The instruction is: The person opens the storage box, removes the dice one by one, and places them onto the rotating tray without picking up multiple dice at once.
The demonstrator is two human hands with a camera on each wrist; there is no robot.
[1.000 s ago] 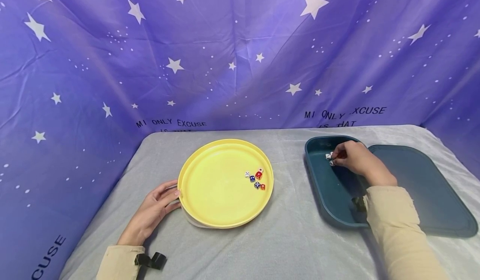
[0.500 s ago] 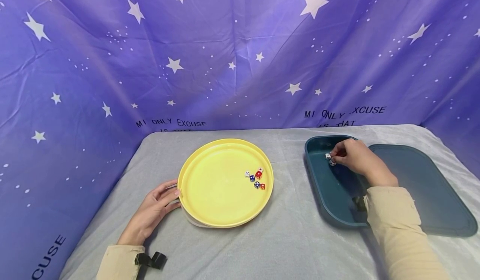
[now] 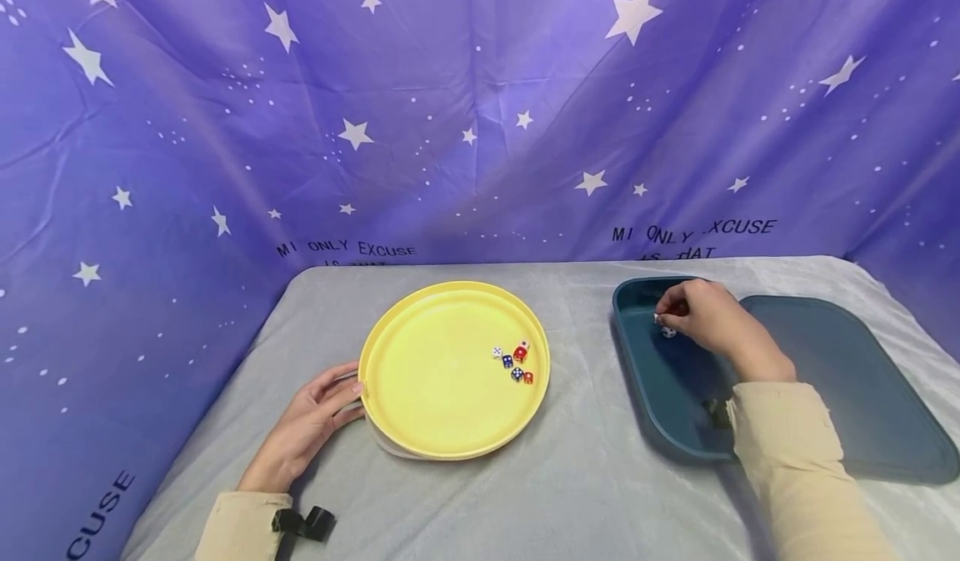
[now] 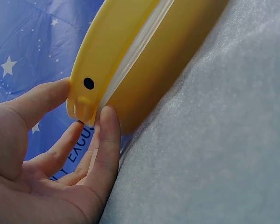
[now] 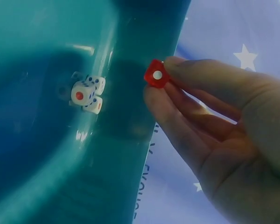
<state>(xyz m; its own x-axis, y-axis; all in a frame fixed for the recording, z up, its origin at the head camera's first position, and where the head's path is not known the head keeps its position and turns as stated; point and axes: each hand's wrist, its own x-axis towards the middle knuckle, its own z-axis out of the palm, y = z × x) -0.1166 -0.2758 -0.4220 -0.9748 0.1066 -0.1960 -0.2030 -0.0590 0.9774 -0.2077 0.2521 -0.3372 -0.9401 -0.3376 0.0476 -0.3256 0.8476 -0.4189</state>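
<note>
My left hand holds the left edge of a round yellow tray, thumb at the rim and fingers against its side. A black dot and a small tab show on that edge in the left wrist view. Several red, blue and white dice lie at the right inside the tray. My right hand reaches into a dark teal box. In the right wrist view its thumb and finger pinch a red die above the box wall. White dice sit close together in the box beside the fingertips.
A flat teal lid lies right of the box, partly under the right sleeve. Grey cloth covers the table. A purple curtain with white stars hangs behind it.
The right fingertips have shifted slightly left in the box and overlap the place where a white die showed. The left hand and tray keep their places; the head view has tilted slightly.
</note>
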